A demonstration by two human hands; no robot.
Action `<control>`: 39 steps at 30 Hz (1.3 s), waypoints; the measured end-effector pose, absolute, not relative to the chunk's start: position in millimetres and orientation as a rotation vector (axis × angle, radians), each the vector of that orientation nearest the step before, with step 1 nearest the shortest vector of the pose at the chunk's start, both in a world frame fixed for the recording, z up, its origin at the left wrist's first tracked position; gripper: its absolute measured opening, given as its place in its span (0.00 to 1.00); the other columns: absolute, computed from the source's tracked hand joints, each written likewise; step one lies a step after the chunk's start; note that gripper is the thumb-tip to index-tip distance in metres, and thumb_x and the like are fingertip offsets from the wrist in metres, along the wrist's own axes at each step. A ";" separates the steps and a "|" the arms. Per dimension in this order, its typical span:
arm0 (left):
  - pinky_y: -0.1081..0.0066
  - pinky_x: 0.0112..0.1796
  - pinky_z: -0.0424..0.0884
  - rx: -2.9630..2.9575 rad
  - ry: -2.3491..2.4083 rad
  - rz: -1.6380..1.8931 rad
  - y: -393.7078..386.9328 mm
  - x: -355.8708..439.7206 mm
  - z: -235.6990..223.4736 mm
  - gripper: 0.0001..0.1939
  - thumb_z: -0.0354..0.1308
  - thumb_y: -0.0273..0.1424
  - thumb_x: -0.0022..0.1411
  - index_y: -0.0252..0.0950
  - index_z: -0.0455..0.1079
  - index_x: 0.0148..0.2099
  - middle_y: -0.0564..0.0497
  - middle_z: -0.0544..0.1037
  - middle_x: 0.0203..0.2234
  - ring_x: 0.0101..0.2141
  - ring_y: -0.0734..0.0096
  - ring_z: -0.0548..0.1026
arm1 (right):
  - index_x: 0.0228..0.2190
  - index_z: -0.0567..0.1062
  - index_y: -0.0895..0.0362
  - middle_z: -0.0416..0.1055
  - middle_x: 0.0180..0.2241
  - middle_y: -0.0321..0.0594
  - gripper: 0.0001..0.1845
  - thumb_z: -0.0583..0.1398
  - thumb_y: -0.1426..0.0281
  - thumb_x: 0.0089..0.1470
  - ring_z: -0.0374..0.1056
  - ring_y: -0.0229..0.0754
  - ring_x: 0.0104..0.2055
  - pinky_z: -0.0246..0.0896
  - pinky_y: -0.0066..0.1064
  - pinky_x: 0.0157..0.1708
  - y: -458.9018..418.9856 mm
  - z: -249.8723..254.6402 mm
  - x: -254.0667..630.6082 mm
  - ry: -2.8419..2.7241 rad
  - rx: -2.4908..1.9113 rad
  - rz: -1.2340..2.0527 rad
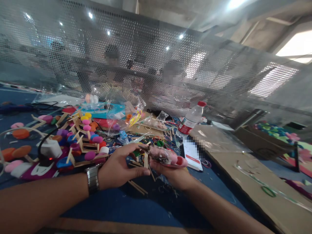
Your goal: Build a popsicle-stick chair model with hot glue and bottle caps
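In my right hand [177, 175] is a pink hot glue gun [168, 156], its body smeared with dark residue and its nozzle pointing left. My left hand [119, 165], with a metal watch on the wrist, pinches a small wooden stick piece [146, 160] between thumb and fingers. The nozzle comes close to the left fingertips; whether it touches the wood I cannot tell. Beneath the hands, loose thin wooden sticks [138, 187] lie on the blue table [117, 211].
To the left is a pile of wooden stick pieces with colourful round parts [90, 156], beside a white plug [50, 149] in a purple power strip. A water bottle [191, 119] and a phone [192, 154] stand right of centre. Cardboard [243, 185] borders the right side.
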State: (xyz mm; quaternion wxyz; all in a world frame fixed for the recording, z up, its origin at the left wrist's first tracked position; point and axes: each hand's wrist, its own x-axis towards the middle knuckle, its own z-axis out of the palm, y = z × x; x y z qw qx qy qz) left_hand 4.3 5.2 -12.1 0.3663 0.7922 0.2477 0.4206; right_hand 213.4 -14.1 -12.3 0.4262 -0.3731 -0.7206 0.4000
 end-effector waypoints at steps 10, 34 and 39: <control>0.56 0.55 0.69 2.027 0.755 1.064 6.6 0.9 -15.4 0.30 0.69 0.43 0.55 0.37 0.71 0.57 0.41 0.78 0.53 0.53 0.52 0.75 | 0.27 0.76 0.51 0.71 0.26 0.37 0.13 0.62 0.57 0.57 0.71 0.45 0.35 0.70 0.40 0.43 -16.2 -13.8 219.2 -1.826 -0.896 0.967; 0.57 0.53 0.70 2.035 0.663 1.081 6.0 4.9 -15.6 0.26 0.70 0.41 0.55 0.36 0.73 0.53 0.42 0.79 0.49 0.50 0.54 0.76 | 0.44 0.81 0.48 0.79 0.46 0.40 0.14 0.64 0.59 0.57 0.74 0.48 0.48 0.68 0.43 0.54 -16.3 -5.8 211.4 -1.886 -0.839 0.969; 0.58 0.52 0.72 2.038 0.706 1.058 6.6 3.2 -16.9 0.28 0.70 0.42 0.55 0.37 0.71 0.55 0.42 0.78 0.51 0.51 0.54 0.76 | 0.42 0.82 0.48 0.79 0.44 0.41 0.13 0.64 0.58 0.56 0.75 0.49 0.47 0.70 0.43 0.51 -16.7 -10.9 212.3 -1.861 -0.884 0.884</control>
